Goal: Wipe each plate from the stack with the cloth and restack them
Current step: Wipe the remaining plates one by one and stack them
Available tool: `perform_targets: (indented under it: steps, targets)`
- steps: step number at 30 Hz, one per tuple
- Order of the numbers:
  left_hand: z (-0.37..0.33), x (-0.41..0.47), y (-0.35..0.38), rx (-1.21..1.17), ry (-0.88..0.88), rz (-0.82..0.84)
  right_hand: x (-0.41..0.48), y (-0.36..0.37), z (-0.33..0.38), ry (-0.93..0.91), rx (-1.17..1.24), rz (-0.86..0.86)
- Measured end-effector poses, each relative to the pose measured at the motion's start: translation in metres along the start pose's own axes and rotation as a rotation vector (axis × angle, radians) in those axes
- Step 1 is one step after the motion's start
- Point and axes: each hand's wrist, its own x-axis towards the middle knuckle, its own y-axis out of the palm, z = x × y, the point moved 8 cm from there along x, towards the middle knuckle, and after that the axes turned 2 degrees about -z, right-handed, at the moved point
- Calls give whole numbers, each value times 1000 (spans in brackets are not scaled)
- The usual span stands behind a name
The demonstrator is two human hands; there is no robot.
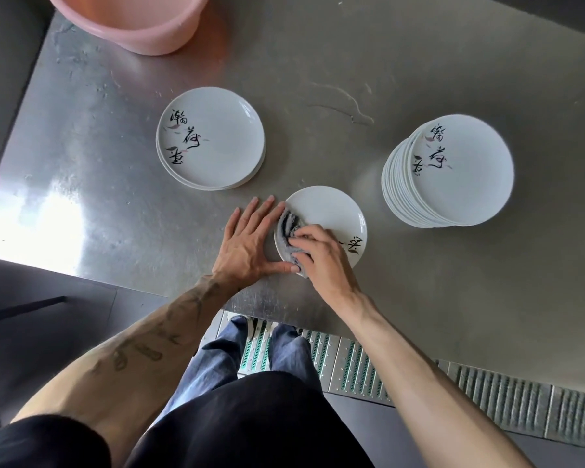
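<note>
Single plate (331,211) lies flat on the steel tabletop (352,79), near edge, centre, between the two stacks. Grey cloth (286,228) is bunched on its left part, right hand (318,255) pressing it down, fingers curled round the cloth. Left hand (247,238) is flat, fingers straight, against the plate's left rim, bracing. Short stack (213,140) sits up-left of the plate, nearer the left hand, likely the wiped pile. Tall stack (453,173) is to the right. Pink basin (142,25) at far corner.
</note>
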Motion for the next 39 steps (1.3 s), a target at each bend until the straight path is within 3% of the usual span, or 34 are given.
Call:
perform_targets:
  steps: [5, 11, 15, 19, 24, 28, 35, 39]
  targets:
    - [0, 0, 0, 5, -2, 3, -15, -7, -10, 57, -34, -74]
    - [-1, -1, 0, 48, 19, 25, -8, -3, -3, -93, -60, 72]
    - [-2, -1, 0, 26, 7, 9, -8, -24, -24, 82, -65, -129]
    - [0, -1, 2, 59, 22, 9, -21, 0, 2, -66, -19, 15]
    - [1, 0, 3, 28, -4, -5, -18, -19, -25, 78, -26, -113]
    - [0, 1, 2, 29, 7, -1, -25, -1, -1, -75, -43, 19]
    - [-1, 0, 0, 4, -27, 11, 16, -40, -41, 107, -152, -178]
    - [-1, 1, -2, 5, -28, 8, 14, -19, -20, -79, -204, -45]
